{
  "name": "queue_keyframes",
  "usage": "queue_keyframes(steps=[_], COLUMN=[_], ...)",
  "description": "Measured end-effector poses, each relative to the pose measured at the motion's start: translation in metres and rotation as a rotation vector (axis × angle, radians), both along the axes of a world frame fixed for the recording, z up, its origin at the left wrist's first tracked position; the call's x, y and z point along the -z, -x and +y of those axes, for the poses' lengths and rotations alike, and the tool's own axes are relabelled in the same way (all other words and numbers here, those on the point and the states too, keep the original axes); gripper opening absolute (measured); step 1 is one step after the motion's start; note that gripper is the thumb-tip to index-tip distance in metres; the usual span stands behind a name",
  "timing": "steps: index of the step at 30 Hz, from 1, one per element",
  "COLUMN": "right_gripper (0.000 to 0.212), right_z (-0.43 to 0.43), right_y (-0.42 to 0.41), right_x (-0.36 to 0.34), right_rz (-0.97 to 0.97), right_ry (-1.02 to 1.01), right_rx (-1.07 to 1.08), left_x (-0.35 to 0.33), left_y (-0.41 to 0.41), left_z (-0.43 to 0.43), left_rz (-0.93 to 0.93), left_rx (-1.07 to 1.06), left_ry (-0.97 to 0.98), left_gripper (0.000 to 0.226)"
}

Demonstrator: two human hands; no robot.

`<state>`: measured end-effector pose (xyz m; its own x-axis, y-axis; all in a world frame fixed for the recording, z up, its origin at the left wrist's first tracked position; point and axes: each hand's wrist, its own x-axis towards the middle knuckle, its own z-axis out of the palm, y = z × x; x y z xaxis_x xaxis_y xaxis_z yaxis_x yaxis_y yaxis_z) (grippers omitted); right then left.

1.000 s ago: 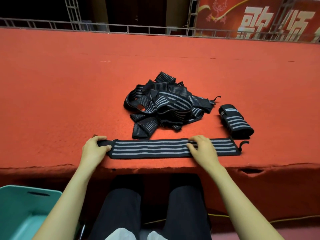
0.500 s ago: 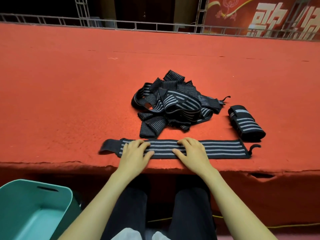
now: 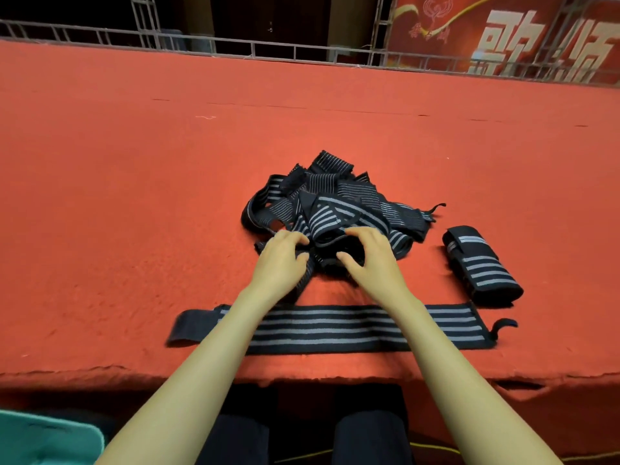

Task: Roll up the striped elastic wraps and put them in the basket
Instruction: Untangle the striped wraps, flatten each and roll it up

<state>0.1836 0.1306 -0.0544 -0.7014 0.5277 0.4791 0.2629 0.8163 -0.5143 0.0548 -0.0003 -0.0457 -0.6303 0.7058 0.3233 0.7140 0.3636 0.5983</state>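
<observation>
A tangled pile of black wraps with grey stripes [image 3: 339, 199] lies on the red carpeted surface. My left hand [image 3: 280, 260] and my right hand [image 3: 369, 256] rest on the pile's near edge, fingers curled into the wraps; whether either has a grip is unclear. One wrap [image 3: 335, 328] lies flat and stretched out near the front edge, under my forearms. A rolled wrap [image 3: 483, 266] sits to the right of the pile. The teal basket [image 3: 47, 441] shows at the bottom left, below the surface.
The red surface [image 3: 134, 196] stretches wide on all sides, with its front edge just above my knees. A metal rail and a red banner run along the far back.
Both hands left the flat wrap and moved forward onto the pile. The flat wrap stays stretched out near the front edge.
</observation>
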Motion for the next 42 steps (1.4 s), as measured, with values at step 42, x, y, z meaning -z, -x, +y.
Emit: queue_keyframes(steps=[42], right_gripper=[0.025], right_z=[0.057], right_y=[-0.036], right_x=[-0.003], right_rz=[0.193], right_ry=[0.262], right_rx=[-0.215], left_x=[-0.027], left_y=[0.003], left_z=[0.072], left_rz=[-0.601], left_rx=[0.061], left_ry=[-0.171], left_gripper=[0.048])
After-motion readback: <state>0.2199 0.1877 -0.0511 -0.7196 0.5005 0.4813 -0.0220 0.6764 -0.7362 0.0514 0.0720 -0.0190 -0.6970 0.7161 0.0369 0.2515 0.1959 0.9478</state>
